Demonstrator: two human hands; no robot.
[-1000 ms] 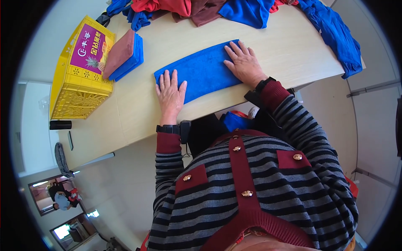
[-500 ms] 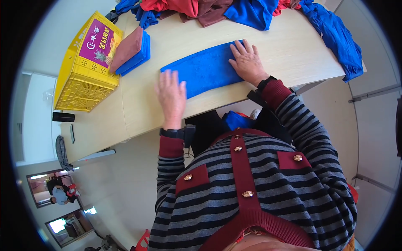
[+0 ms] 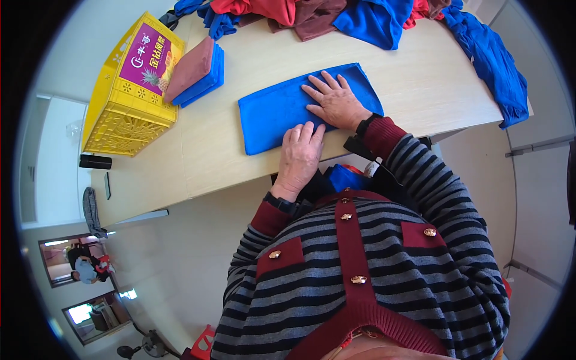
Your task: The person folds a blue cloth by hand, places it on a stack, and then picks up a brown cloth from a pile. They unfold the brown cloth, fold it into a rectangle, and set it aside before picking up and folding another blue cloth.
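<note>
The folded blue cloth [image 3: 282, 111] was pressed flat under both open hands, left hand [image 3: 300, 155] and right hand [image 3: 335, 102]; if pushed unevenly, its layers could be skewed or creased.

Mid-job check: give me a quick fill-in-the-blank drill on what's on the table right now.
1. Both hands, the left hand and the right hand, rest flat on a folded cloth whose colour is ____.
2. The two folded cloths, brown on blue, lean against a ____ crate.
3. The unfolded clothes lie heaped along the table's ____ edge.
4. The table top is made of light ____.

Missing words: blue; yellow; far; wood
</note>
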